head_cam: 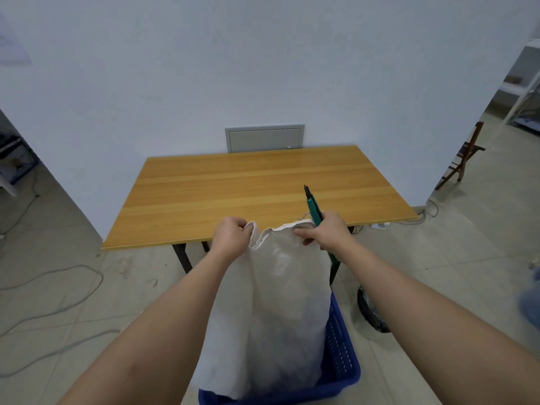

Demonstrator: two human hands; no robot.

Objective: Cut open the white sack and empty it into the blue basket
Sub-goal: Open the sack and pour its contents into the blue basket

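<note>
White sack (280, 302) held upright with its base standing in the blue basket (340, 366) on the floor, just in front of the desk's (263, 182) near edge. The left hand (230, 233) has its fingers curled tight round the left corner of the sack mouth; the right hand (328, 232) pinches the right corner of the mouth while its curled fingers also clasp a green utility knife (314, 207), blade end pointing up and away over the desk, apparently so that the edge stays clear of the cloth and of the other hand. Pulling the two corners apart draws the top hem taut and spreads it, and a gap shows along the hem between the hands, which suggests the mouth is already cut open. Standing the sack inside the basket probably keeps the contents over the target before upending; the contents themselves are hidden. Grey cables (52, 287) lie on the tiled floor at left
</note>
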